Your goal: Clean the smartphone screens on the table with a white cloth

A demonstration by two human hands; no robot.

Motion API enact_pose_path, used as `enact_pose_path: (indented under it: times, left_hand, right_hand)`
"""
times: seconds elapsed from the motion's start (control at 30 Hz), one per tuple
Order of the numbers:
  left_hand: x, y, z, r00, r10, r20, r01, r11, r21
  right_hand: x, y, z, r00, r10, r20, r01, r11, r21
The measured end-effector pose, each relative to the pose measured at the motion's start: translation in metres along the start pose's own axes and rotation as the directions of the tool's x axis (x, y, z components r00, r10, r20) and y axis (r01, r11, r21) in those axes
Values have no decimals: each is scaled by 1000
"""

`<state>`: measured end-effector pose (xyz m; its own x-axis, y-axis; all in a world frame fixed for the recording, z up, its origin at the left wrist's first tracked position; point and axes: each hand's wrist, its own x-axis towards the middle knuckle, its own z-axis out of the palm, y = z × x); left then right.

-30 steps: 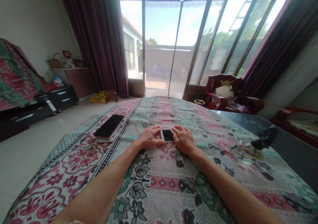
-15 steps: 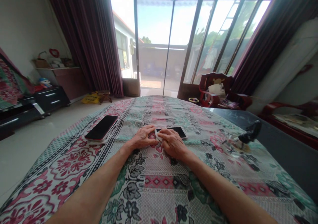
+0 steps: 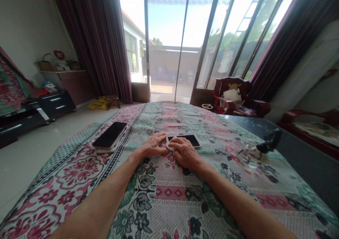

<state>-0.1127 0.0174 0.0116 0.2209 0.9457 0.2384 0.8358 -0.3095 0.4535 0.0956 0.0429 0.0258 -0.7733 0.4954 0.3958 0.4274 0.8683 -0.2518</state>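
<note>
A white-framed smartphone (image 3: 191, 140) with a dark screen lies flat on the patterned tablecloth (image 3: 169, 175). At its left end is my left hand (image 3: 153, 145), thumb and fingertips apart and set against the phone's corners. My right hand (image 3: 186, 154) is closed over the near left part of the phone, pinching a small white wipe (image 3: 171, 143) against it; whether this is tissue or cloth I cannot tell. The fingers hide part of the screen. Further left lies a larger dark-screened device (image 3: 110, 135) with a reddish edge, on top of something pale.
On the right of the table stands a clear glass dish (image 3: 250, 156) with a black object (image 3: 268, 142) by it. A dark surface (image 3: 312, 157) adjoins the table's right edge. Beyond are a red wooden chair (image 3: 229, 94), a yellow bag (image 3: 99, 103) and glass doors (image 3: 172, 55).
The white wipe under my right fingers has shifted slightly on the phone. Both hands keep nearly the same place, and the whole view has moved a little.
</note>
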Motion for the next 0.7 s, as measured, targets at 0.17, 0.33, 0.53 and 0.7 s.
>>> enact_pose_path:
  times: [0.17,0.33,0.53,0.7]
  left_hand:
    - [1,-2,1,1000,20,-1,-20,1000,-10]
    - [1,-1,1,1000,27,-9,-27,1000,8]
    - [0,0,2,1000,-2,3,2,1000,18]
    - [-3,2,-1,1000,-18,7,18,1000,17]
  right_hand:
    - [10,-2,5,999,48,9,-47,997,-62]
    - [1,-5,2,1000,14,-6,-14,1000,19]
    - [-3,-6,3,998,36,-49,-36,999,0]
    - [-2,-5,5,997,26,-71,-25,1000,14]
